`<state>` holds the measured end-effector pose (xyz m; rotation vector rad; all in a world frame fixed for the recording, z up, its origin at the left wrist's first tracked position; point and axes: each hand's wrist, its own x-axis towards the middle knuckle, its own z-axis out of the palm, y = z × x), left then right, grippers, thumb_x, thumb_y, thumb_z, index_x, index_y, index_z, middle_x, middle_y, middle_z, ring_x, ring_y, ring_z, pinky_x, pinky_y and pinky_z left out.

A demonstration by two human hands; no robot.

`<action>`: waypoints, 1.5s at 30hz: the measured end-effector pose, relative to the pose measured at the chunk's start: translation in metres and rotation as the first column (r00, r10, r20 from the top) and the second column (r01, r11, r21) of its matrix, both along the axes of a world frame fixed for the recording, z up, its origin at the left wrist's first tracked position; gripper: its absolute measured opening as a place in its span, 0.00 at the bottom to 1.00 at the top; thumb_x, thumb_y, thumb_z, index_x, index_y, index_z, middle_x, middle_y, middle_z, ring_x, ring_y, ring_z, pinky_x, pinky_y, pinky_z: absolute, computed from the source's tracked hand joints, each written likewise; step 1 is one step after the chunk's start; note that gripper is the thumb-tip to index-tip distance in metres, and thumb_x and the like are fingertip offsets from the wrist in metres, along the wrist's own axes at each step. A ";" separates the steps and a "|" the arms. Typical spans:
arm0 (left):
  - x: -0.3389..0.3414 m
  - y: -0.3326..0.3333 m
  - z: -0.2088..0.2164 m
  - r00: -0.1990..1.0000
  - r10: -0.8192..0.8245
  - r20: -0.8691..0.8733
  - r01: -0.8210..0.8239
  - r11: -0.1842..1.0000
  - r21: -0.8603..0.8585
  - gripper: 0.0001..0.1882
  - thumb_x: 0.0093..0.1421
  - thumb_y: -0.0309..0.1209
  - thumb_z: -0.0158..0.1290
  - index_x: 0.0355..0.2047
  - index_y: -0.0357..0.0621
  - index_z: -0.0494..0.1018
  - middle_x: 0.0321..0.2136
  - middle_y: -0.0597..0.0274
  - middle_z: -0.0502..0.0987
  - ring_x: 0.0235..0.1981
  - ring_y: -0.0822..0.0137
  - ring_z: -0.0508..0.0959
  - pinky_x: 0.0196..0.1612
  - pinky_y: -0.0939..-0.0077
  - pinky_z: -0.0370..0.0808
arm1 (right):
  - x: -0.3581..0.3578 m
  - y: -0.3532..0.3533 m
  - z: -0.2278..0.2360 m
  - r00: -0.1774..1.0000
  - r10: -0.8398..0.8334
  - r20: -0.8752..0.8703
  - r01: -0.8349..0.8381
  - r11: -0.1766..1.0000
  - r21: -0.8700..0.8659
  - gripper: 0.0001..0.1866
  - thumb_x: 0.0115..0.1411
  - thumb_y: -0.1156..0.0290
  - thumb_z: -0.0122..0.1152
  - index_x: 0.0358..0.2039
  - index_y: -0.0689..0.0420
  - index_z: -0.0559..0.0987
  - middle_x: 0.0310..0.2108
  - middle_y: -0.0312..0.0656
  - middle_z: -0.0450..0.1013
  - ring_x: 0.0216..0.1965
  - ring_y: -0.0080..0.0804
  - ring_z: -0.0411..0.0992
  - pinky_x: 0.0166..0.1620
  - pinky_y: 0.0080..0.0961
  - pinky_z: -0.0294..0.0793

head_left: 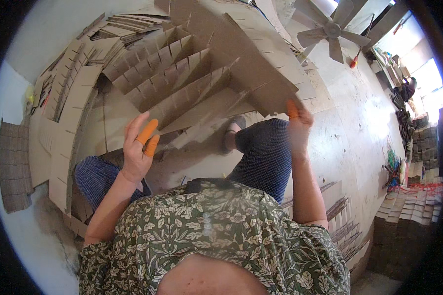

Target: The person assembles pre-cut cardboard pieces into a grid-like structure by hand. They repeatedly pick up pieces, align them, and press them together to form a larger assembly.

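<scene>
In front of me stands a partly joined grid of slotted brown cardboard dividers (174, 96), its strips upright and parallel. One long cardboard strip (253, 64) runs across their far right side, and its near corner is in my right hand (300, 120), with an orange finger cot showing against the board. My left hand (139, 150), raised beside the near left strips, has its fingers apart and holds nothing; two of its fingers wear orange cots. Motion blurs the strip ends between my hands.
Slotted cardboard sheets (64, 142) lie piled at left, near a brown stack (14, 167). More cut strips (347, 223) lie on the floor by my right elbow. A fan (332, 30) stands at far right, with bundled cardboard stacks (408, 226) along the right side.
</scene>
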<state>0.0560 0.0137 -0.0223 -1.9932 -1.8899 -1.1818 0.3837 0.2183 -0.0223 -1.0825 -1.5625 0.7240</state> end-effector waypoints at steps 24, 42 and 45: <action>0.001 0.004 -0.004 0.998 0.041 0.048 -0.044 0.997 0.064 0.16 0.54 0.23 0.58 0.45 0.37 0.75 0.52 0.52 0.70 0.50 0.51 0.69 0.53 0.63 0.67 | -0.027 0.005 0.002 0.960 0.035 0.277 -0.098 0.971 0.216 0.05 0.56 0.77 0.61 0.33 0.63 0.79 0.16 0.53 0.64 0.17 0.26 0.62 0.24 0.25 0.64; -0.002 0.003 -0.004 0.996 0.046 0.079 -0.053 0.994 0.098 0.15 0.56 0.23 0.57 0.45 0.37 0.74 0.51 0.52 0.70 0.50 0.52 0.70 0.52 0.65 0.68 | -0.034 0.019 -0.001 0.858 0.062 0.511 -0.094 0.995 0.036 0.04 0.57 0.73 0.60 0.32 0.59 0.78 0.24 0.57 0.72 0.28 0.57 0.72 0.29 0.37 0.71; -0.003 0.001 -0.005 0.995 0.043 0.091 -0.053 0.993 0.104 0.15 0.56 0.23 0.57 0.45 0.37 0.75 0.51 0.52 0.70 0.49 0.52 0.71 0.52 0.65 0.68 | -0.036 0.011 0.031 0.879 0.136 0.458 -0.177 0.983 0.046 0.11 0.55 0.73 0.61 0.40 0.55 0.78 0.28 0.54 0.76 0.30 0.54 0.74 0.32 0.37 0.74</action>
